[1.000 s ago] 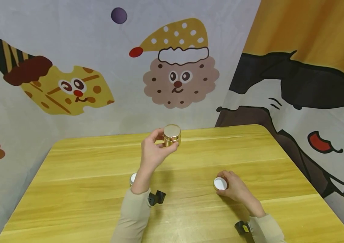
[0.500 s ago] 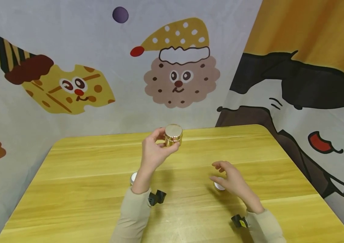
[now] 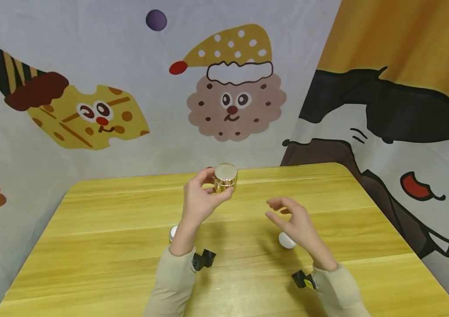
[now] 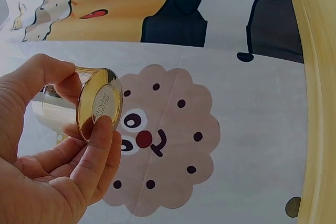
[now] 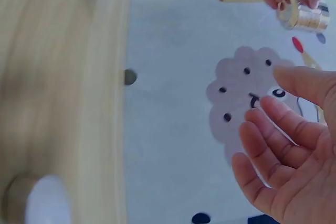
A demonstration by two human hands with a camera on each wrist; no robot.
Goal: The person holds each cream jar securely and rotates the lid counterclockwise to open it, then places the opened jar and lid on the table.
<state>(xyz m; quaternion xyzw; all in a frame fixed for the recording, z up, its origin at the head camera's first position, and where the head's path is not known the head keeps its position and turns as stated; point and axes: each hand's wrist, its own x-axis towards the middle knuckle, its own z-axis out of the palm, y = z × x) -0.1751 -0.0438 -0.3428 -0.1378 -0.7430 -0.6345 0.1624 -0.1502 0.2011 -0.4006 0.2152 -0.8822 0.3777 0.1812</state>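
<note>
A shiny gold lidded jar (image 3: 225,177) is held above the far part of the table by my left hand (image 3: 200,198), fingers and thumb round its sides. The left wrist view shows the jar's base (image 4: 103,103) with a small printed label on it. My right hand (image 3: 297,222) hovers over the table with fingers loosely bent and nothing between them. Just below it, a small round piece with a white top (image 3: 287,240) stands on the table. Another white-topped round piece (image 3: 174,232) is partly hidden behind my left forearm.
The yellow wood-grain table (image 3: 240,281) reaches back to a cloth backdrop (image 3: 161,110) printed with cartoon characters. Black wrist cameras (image 3: 203,259) sit at both cuffs.
My right hand has let go of the white-topped piece, leaving it on the table, and has risen and moved forward and left. The left hand with the jar has barely moved.
</note>
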